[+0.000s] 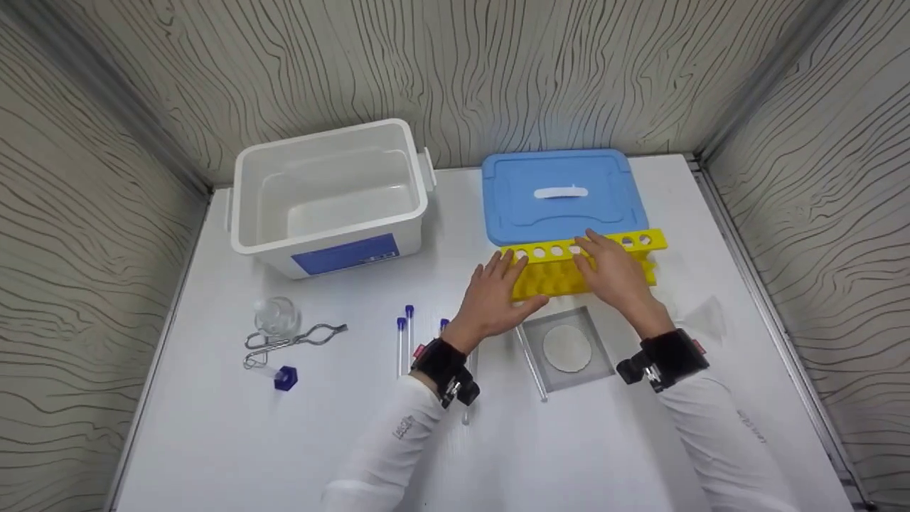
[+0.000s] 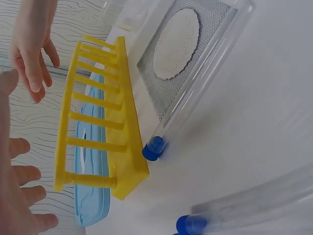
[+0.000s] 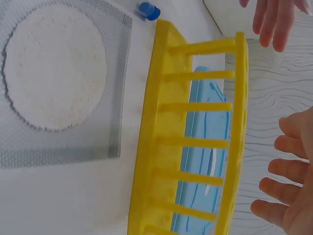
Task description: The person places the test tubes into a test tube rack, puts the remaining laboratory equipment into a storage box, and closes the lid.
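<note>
A yellow test tube rack (image 1: 547, 277) stands upright in front of a blue lid; its row of round holes and its pegs show in the wrist views. My left hand (image 1: 490, 302) hovers by the rack's left end, fingers spread and apart from it in the left wrist view. Over the rack's right half is my right hand (image 1: 615, 274), its fingers loosely extended and holding nothing. Just in front lies a wire gauze (image 3: 115, 98) with a white round centre. A test tube with a blue cap (image 2: 153, 148) lies along the gauze's left edge.
The blue lid (image 1: 565, 213) and an open white bin (image 1: 327, 245) stand at the back. Left are a glass burner (image 1: 277, 316), metal tongs (image 1: 313, 336) and a cylinder with a purple hexagonal base (image 1: 286, 378). Capped tubes (image 1: 409, 334) lie mid-table; a clear funnel (image 1: 705, 320) lies right.
</note>
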A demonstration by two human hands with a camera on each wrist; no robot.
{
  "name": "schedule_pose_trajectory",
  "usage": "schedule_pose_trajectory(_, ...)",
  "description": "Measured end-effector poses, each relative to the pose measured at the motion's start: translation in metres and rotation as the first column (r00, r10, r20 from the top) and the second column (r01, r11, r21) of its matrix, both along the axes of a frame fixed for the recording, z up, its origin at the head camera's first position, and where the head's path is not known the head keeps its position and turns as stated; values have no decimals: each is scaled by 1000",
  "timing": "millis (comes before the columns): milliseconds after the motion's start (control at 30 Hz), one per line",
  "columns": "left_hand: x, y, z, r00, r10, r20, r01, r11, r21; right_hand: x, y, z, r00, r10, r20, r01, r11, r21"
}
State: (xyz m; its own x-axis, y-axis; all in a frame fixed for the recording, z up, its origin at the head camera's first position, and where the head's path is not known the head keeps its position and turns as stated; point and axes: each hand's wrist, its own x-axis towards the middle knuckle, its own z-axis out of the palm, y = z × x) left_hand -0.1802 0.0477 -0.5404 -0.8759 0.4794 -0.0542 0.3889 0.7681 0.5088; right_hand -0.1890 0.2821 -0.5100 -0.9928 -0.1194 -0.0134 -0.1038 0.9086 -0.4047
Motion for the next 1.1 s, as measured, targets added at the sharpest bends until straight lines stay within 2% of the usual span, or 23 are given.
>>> schedule_pose_trajectory(133,-4,4,0,999,-40,-37,37,996,-86,-5,21,4,999,-30,23,30,999,29)
schedule_pose_trajectory(267,-8,6,-3,996,-48,-76,37,989,-146,-10,38,4,996,-67,65,63,996,61)
schedule_pose_trajectory(500,-9,11,-9,994,-38,-98,11,966,-259,-15,56,-8,980,-98,172,86,993,76)
schedule_pose_trajectory(633,-8,13,-10,993,-48,-104,16,956,-292,-14,61,-13,970,-104,222,84,992,99)
schedule_pose_trajectory(900,-10,9,-10,994,-50,-94,19,952,-305,-6,57,-15,975,-115,191,92,988,127)
schedule_pose_trajectory(1100,-17,-11,-11,997,-9,-74,-11,964,-267,-5,33,-21,985,-120,123,102,984,144)
